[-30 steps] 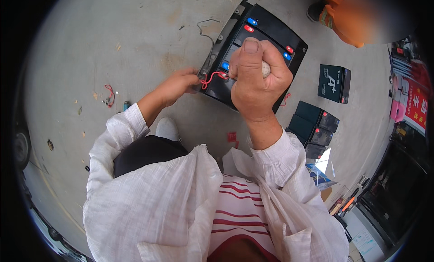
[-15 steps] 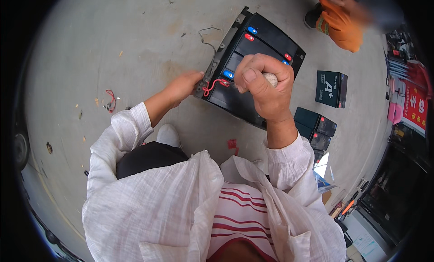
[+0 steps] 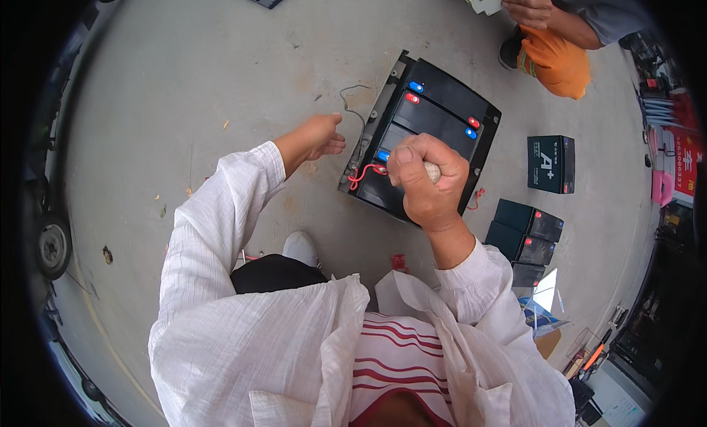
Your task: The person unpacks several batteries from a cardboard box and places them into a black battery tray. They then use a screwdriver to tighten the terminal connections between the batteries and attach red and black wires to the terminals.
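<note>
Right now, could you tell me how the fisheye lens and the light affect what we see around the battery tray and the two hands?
Head view: even daylight, soft shadows, no glare. The black battery tray and right hand, fist closed on a pale handle, look sharp at centre, as does the open left hand. The concrete floor curves toward a black rim, where things smear.

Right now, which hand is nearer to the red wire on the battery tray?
Right. The right hand, fisted on a pale handle, is just beside the red wire; the left hand is open, left of the tray.
</note>
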{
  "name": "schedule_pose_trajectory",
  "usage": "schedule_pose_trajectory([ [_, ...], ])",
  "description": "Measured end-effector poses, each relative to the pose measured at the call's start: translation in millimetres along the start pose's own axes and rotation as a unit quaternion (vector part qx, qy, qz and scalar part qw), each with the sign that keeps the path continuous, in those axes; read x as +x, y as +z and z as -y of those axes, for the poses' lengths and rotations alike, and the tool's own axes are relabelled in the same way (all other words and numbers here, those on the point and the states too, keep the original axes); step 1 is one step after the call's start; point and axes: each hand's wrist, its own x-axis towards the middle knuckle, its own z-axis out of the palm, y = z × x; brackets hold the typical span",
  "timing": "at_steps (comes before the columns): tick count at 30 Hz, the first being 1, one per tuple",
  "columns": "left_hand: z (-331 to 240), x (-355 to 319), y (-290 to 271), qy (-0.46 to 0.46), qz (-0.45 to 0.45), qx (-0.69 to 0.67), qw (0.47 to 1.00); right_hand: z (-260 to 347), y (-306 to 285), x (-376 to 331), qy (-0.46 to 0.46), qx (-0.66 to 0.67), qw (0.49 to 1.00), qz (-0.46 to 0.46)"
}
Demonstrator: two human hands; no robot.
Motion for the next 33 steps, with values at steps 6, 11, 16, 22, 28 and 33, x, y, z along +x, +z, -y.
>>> schedule_pose_trajectory([
  [6,-36.1,29.5,5.1,0.059,-0.013,-0.134,0.989,63.2,-33.8,9.6,-0.124,0.046,0.991,0.026],
  [11,-55.0,16.6,-3.0,0.139,-0.022,-0.101,0.985,80.1,-119.5,-12.0,-0.081,-0.083,0.993,0.034],
  [16,-73.6,-18.0,1.4,0.195,-0.083,0.04,0.976,62.4,-179.5,-66.6,0.122,-0.116,0.985,-0.034],
  [22,-88.9,-36.9,3.7,0.37,-0.265,0.464,0.76,-26.3,-227.5,-134.3,0.417,-0.013,0.905,-0.09],
  [28,-90.4,-52.1,40.8,0.388,-0.233,0.439,0.776,-85.0,-251.4,-181.4,0.506,-0.009,0.861,-0.048],
  [33,-113.3,-68.8,64.6,0.334,-0.147,0.132,0.922,-84.6,-265.7,-184.3,0.477,-0.007,0.878,-0.039],
])
